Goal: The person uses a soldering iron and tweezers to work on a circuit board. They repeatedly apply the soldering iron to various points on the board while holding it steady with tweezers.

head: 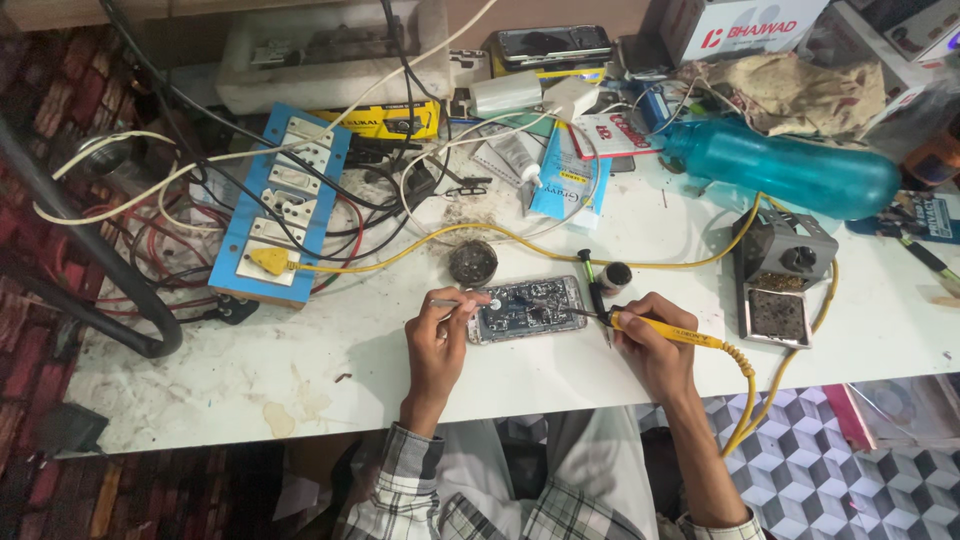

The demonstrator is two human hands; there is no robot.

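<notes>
While the white tabletop (560, 370) is drowning in cables, I'm soldering the opened phone (527, 309) lying at its middle. My right hand (655, 340) is gripping the yellow soldering iron (660, 331), tip on the board; my left hand (437, 330) is pinching tweezers (455, 302). Next move probably needs steady hands.

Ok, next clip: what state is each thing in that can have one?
Opened phone: flat on the table, back off, board exposed.
Soldering iron: gripped in right hand, tip on the board.
Tweezers: pinched in left hand, tips at the phone's left end.
Yellow plug: plugged into blue socket board.
Teal bottle: lying on its side.
</notes>
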